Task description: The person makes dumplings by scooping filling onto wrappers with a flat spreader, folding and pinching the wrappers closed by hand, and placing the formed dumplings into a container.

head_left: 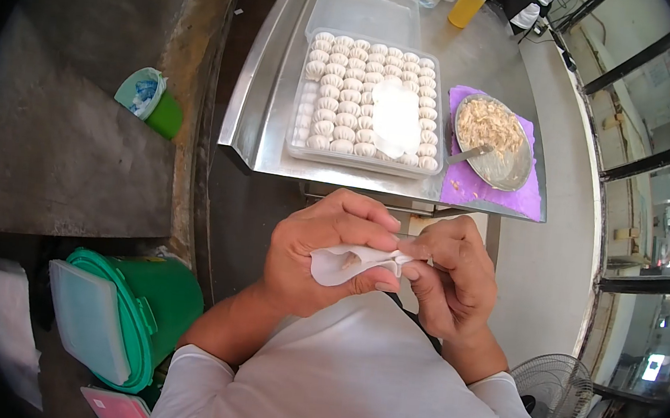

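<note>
In front of my chest, a white dumpling wrapper (pixel 337 266) lies cupped in my left hand (pixel 332 237), partly folded around a little brownish filling. The thumb and fingertips of my right hand (pixel 454 273) pinch its gathered edge. Beyond my hands, a plastic box (pixel 363 163) holds rows of pleated dumplings (pixel 347 107). A stack of flat white wrappers (pixel 396 118) rests on top of some of them. To the right, a metal bowl (pixel 508 173) contains pale shredded filling (pixel 488 125), and a spatula (pixel 469 153) leans across its rim.
The steel table (pixel 276 151) carries a purple cloth (pixel 459 181) under the bowl, a clear lid (pixel 366 10) and a yellow-filled bottle (pixel 469 4). Left are a small green bin (pixel 165 116) and a large green bucket (pixel 173 294). A fan (pixel 551 391) stands at lower right.
</note>
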